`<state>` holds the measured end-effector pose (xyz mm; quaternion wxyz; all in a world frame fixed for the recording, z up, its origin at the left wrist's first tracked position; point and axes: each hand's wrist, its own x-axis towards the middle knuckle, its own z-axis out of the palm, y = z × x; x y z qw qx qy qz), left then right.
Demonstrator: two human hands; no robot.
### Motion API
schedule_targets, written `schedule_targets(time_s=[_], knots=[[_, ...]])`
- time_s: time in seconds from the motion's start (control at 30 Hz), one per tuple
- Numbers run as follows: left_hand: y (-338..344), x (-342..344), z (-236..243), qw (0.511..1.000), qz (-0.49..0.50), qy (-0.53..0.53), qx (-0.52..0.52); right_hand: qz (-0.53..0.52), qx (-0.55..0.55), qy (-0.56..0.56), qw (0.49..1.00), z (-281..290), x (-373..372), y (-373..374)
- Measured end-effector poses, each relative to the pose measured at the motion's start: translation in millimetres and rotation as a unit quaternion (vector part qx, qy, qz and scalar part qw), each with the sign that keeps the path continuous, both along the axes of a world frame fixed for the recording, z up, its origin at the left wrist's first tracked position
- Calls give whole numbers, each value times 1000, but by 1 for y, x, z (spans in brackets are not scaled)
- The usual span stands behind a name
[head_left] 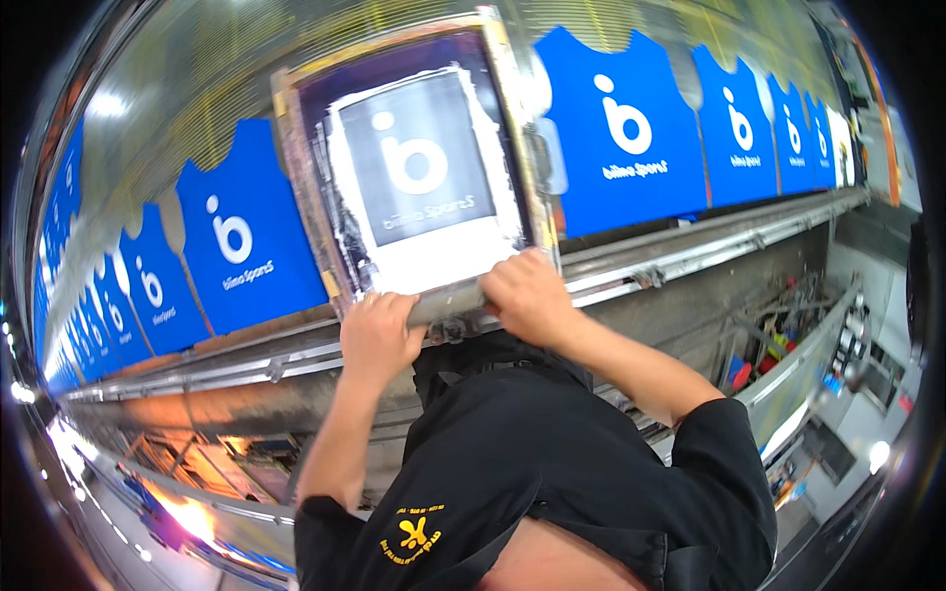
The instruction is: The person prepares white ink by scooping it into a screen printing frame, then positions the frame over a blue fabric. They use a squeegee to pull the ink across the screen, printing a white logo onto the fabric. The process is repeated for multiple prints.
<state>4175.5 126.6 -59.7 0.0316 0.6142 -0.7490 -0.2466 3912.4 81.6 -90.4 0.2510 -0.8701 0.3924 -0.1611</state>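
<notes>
Watching this from my end of the feed, closest to me is the worker's black shirt (552, 424) with a yellow emblem (419, 533), and 2 bare forearms reaching away over it. Left hand (380, 333) is closed around the left end of a grey bar (446, 303), thumb on the near side. Right hand (532, 297) is curled down tight on the other end. I'm reading that bar as a squeegee handle, but tbh I can't fully rule out the near edge of the frame.

Just past the knuckles is the printing screen (312, 187), lying a bit skewed on the long table (222, 84), between 2 blue jersey panels. White ink (443, 258) is pooled at its near end, right beside the bar, and the logo area beyond looks wiped to grey.

So my guess on the step: end of a squeegee pull. Next move, imo, calls for an even grip on both ends, then a straight lift so nothing smears.

Either side, the left panel (273, 236) and right panel (631, 118) both carry a white logo, with more lined up past them. A metal rail (709, 251) edges the table. Way off, there's an orange glow (202, 468) lower left and blurry workshop clutter (774, 353) at right.
</notes>
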Motion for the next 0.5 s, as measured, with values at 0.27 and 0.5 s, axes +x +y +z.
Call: schedule_targets(time_s=[0.27,0.5], knots=[[-257,63,-25,997,2,-52,-48,-31,-21,107,994,-13,72,-255],[-274,66,-66,994,45,-46,-90,-63,-95,66,991,-53,85,-275]])
